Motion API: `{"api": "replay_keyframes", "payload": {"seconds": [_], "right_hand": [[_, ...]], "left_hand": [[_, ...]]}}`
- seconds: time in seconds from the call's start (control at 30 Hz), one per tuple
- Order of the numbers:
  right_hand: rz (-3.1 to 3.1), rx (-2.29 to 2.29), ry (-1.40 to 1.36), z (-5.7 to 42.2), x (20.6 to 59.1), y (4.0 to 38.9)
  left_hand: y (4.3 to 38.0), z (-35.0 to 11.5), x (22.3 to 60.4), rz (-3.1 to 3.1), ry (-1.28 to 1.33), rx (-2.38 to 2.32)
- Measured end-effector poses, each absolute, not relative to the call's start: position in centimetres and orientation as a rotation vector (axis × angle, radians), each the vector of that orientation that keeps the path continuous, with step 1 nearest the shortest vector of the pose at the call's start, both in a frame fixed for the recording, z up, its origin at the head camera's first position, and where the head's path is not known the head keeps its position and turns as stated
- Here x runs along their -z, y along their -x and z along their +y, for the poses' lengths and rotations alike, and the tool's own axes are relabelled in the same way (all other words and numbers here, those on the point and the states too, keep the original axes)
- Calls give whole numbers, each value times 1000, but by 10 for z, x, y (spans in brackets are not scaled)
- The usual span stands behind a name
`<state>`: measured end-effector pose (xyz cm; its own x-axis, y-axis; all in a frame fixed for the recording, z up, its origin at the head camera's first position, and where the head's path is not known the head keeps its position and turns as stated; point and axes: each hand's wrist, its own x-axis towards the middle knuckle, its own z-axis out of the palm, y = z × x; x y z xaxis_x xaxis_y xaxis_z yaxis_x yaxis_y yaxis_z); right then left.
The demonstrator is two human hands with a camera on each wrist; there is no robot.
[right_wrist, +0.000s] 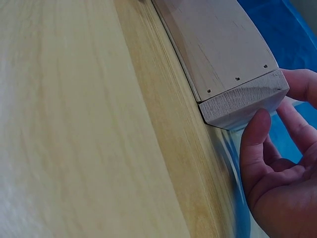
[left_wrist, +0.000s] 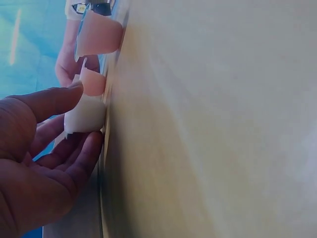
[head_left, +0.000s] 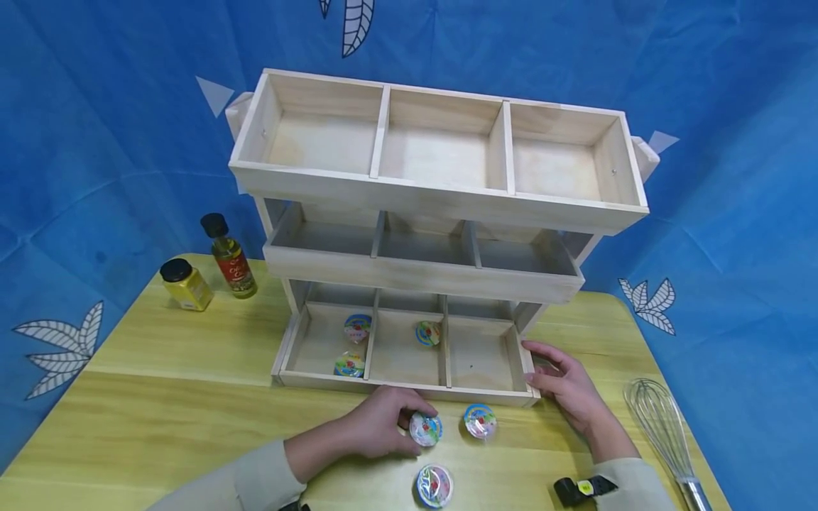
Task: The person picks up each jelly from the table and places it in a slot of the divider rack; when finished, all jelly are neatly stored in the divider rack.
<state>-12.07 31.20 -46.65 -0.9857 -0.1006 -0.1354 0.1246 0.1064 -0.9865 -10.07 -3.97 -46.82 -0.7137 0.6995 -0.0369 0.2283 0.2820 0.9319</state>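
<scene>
My left hand (head_left: 383, 422) pinches a small sealed jelly cup (head_left: 426, 429) at the table, close before the wooden rack. In the left wrist view the white cup (left_wrist: 85, 115) sits between the thumb and the curved fingers. Another jelly cup (head_left: 480, 421) stands just right of it, and a further pink-lidded cup (head_left: 434, 486) lies nearer me. My right hand (head_left: 571, 390) rests with thumb and fingertips against the right end of the rack's bottom tier (head_left: 409, 389); the right wrist view shows the thumb at the board's corner (right_wrist: 242, 101).
Two jelly cups lie in the bottom tier's left compartment (head_left: 319, 341), and one cup (head_left: 427, 333) in its middle one. The rack's upper tiers (head_left: 434, 188) overhang the bottom one. A yellow jar (head_left: 187, 285) and an oil bottle (head_left: 231, 259) stand left; a whisk (head_left: 661, 426) lies right.
</scene>
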Motion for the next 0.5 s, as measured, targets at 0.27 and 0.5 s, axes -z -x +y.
{"api": "replay_keyframes", "payload": {"seconds": [0.27, 0.5], "right_hand": [[2219, 1987, -30, 312, 468, 120], [2217, 1999, -9, 311, 466, 120]], "left_hand": [[97, -46, 466, 1992, -713, -1544], [99, -54, 452, 1961, -670, -1563]]}}
